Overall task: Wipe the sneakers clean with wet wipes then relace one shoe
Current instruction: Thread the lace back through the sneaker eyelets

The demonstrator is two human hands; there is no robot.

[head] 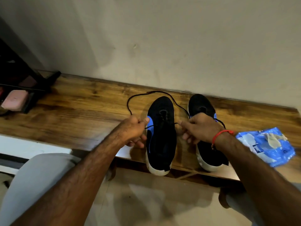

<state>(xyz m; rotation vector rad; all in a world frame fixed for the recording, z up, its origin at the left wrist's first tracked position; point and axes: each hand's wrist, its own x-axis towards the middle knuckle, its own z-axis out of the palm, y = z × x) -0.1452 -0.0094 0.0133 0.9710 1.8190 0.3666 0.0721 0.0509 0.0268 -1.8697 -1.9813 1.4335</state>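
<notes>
Sneakers side by side on desk (81,115), toes to wall; left shoe (161,136) between hands, right shoe (206,154) beside wipes pack (267,145); left hand (133,129) and right hand (200,128) each pinch lace (130,101), pulling it across left shoe's eyelets.

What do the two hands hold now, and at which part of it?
Both pinch the black shoelace of the left sneaker: the left hand on its left run, the right hand on its right run, near the eyelets.
</notes>
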